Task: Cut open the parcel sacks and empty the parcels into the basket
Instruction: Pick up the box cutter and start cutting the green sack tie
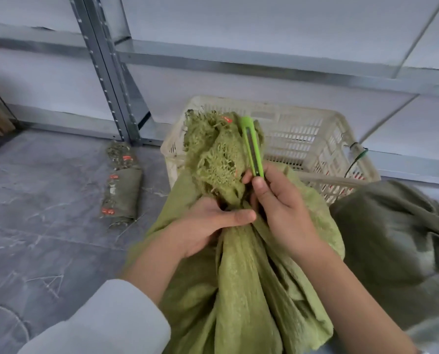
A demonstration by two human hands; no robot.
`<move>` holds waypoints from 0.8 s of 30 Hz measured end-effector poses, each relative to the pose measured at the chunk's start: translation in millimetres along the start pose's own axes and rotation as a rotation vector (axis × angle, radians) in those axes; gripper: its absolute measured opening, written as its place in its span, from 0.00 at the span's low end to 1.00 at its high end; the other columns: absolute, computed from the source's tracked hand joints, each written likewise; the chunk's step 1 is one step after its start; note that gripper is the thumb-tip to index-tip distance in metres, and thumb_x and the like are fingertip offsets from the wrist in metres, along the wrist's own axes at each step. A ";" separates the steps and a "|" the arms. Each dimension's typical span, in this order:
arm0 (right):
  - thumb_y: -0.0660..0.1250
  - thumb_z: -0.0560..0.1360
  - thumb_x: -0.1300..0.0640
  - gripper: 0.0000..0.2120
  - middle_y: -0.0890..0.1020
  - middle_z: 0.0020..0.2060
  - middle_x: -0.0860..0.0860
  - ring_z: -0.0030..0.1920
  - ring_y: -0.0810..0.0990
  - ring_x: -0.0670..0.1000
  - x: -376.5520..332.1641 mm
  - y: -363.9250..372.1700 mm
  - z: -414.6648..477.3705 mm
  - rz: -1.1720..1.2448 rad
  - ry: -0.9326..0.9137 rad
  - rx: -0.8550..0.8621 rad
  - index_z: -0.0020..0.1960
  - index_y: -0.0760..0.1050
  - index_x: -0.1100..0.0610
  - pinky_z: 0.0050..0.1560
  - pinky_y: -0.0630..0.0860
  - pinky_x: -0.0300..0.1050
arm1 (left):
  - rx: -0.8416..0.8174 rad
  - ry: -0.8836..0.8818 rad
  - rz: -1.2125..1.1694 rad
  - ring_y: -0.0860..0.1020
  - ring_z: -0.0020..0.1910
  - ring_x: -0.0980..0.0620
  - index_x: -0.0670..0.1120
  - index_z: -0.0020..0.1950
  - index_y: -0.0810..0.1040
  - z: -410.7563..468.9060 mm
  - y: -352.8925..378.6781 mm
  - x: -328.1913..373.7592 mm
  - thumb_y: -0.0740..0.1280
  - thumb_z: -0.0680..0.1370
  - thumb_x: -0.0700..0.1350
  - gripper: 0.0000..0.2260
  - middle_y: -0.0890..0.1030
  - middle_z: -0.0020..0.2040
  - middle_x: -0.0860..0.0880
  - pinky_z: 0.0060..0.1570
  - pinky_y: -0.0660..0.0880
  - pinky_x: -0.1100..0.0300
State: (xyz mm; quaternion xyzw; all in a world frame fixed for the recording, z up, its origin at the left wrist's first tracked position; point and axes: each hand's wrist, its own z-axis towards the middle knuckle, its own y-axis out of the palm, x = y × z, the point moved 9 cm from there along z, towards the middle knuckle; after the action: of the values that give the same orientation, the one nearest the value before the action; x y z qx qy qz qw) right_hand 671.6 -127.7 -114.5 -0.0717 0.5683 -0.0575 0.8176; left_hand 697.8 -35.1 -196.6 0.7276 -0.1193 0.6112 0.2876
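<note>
A light green woven parcel sack (241, 290) stands in front of me, its frayed top (213, 146) bunched above a tied neck. My left hand (210, 226) grips that neck from the left. My right hand (277, 205) pinches a bright green utility knife (251, 146), which points up beside the frayed top. Just behind the sack sits a white slatted plastic basket (313, 134). No parcels are visible; whatever the sack holds is hidden.
A darker green sack (392, 246) lies at the right. A flattened, folded sack with orange marks (122, 187) lies on the grey floor to the left. Metal shelving (116, 80) runs along the wall behind the basket.
</note>
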 end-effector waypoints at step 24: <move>0.55 0.81 0.49 0.15 0.63 0.27 0.47 0.25 0.58 0.44 28.5 17.2 -30.9 0.218 0.289 -0.034 0.45 0.69 0.60 0.24 0.60 0.32 | 0.421 -0.056 -0.433 0.79 0.61 0.42 0.47 0.68 0.75 -14.4 -32.6 2.4 0.78 0.59 0.65 0.41 0.80 0.62 0.43 0.65 0.72 0.43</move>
State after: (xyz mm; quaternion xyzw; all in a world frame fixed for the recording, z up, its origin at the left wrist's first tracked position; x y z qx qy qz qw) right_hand 652.8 -117.3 -154.4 -0.0144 0.6851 0.0315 0.7276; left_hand 703.6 -0.3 -201.9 0.7963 0.1602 0.5268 0.2505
